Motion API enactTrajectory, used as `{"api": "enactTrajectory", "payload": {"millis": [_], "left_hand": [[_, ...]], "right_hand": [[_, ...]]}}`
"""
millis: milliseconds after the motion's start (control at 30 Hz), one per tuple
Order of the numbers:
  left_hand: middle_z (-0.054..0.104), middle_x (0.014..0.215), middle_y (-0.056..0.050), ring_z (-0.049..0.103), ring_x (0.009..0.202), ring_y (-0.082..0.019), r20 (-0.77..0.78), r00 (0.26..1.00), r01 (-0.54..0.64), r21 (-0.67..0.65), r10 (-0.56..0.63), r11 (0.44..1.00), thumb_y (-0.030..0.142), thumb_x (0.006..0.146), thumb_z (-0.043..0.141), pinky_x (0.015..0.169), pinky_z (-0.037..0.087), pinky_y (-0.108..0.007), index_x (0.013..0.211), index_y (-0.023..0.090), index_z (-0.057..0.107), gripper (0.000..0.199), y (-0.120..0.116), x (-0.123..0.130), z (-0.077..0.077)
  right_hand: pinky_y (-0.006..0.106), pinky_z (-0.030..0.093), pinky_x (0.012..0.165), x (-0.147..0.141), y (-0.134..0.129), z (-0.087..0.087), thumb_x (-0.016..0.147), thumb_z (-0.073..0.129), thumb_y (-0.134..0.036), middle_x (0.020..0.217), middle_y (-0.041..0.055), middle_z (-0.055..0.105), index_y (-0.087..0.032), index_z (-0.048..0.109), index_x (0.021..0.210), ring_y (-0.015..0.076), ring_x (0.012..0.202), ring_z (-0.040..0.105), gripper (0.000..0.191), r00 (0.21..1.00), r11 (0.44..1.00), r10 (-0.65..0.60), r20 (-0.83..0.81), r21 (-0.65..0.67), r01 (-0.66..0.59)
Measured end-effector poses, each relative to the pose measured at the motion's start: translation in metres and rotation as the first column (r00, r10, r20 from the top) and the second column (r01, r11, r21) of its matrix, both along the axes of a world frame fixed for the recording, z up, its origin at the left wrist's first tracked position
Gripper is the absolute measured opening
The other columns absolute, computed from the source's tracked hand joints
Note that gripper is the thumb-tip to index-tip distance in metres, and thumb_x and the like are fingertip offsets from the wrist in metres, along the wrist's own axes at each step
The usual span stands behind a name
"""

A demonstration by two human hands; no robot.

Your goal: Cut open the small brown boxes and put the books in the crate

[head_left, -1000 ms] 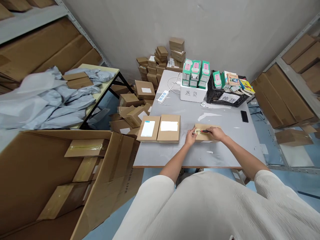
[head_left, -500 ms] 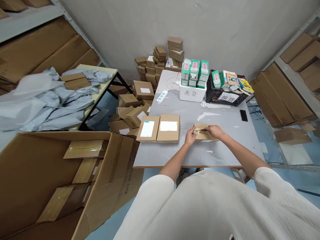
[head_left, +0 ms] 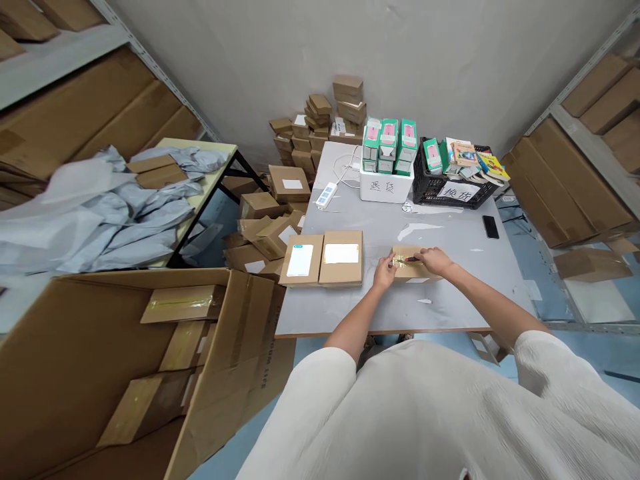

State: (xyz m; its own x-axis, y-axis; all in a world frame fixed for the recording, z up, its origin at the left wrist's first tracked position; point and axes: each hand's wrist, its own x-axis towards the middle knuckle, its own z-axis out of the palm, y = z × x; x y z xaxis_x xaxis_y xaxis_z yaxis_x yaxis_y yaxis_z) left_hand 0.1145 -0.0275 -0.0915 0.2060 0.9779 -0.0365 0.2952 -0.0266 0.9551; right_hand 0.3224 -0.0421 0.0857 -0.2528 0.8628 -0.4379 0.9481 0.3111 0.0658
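Note:
In front of me on the table lies a small cardboard box (head_left: 407, 271) with shiny tape along its top and a white label low on its near side. My left hand (head_left: 384, 272) grips the box at its left end. In my right hand (head_left: 435, 260) is a slim black-and-red utility knife (head_left: 412, 259), its tip pointing left over the taped top. The blade itself is too small to make out. Two flat cardboard boxes with white labels, a left one (head_left: 301, 273) and a right one (head_left: 343, 272), sit side by side left of my left hand.
A white bin (head_left: 385, 188) of green-and-pink boxes and a black crate (head_left: 430, 190) of books stand at the table's back. A phone (head_left: 491, 227) lies right, a power strip (head_left: 327, 195) left. An open carton (head_left: 245, 320) holding taped boxes stands at the table's left.
The view has shifted slightly, so everything sits a little further right. Both hands keep their places on the box, and the knife stays over the tape.

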Motion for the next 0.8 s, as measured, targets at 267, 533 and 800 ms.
{"api": "enactTrajectory", "payload": {"millis": [267,533,800], "left_hand": [[0.070,0.125,-0.012,0.071,0.095,-0.023,-0.072,0.996,0.051,-0.001,-0.051,0.999,0.039,0.101,0.074,0.099,0.058,-0.040,0.152,0.024,0.068,0.054,-0.003,-0.004,0.000],[0.069,0.123,-0.011,0.070,0.100,-0.024,-0.123,0.991,0.054,0.015,-0.052,0.998,0.038,0.101,0.071,0.103,0.056,-0.041,0.154,0.027,0.066,0.055,0.000,-0.008,0.002],[0.054,0.161,-0.018,0.042,0.155,-0.040,-0.363,0.922,0.234,0.235,-0.139,0.943,0.019,0.093,0.074,0.127,0.033,-0.061,0.146,0.027,0.067,0.054,-0.002,0.007,0.029]], "right_hand": [[0.038,0.044,0.095,-0.001,-0.003,-0.002,0.104,0.048,-0.014,0.122,0.0167,0.076,-0.026,0.074,0.141,0.0298,0.109,0.073,0.046,0.999,0.999,-0.045,-0.006,-0.012,0.045],[0.038,0.043,0.094,0.021,-0.006,-0.012,0.104,0.054,-0.018,0.120,0.0175,0.076,-0.024,0.075,0.136,0.0301,0.107,0.074,0.039,0.999,0.999,-0.033,0.007,0.003,0.033],[0.039,0.043,0.095,0.036,-0.010,-0.016,0.106,0.050,-0.015,0.122,0.0188,0.077,-0.021,0.073,0.138,0.0293,0.109,0.074,0.040,1.000,0.999,0.024,0.006,0.027,-0.024]]}}
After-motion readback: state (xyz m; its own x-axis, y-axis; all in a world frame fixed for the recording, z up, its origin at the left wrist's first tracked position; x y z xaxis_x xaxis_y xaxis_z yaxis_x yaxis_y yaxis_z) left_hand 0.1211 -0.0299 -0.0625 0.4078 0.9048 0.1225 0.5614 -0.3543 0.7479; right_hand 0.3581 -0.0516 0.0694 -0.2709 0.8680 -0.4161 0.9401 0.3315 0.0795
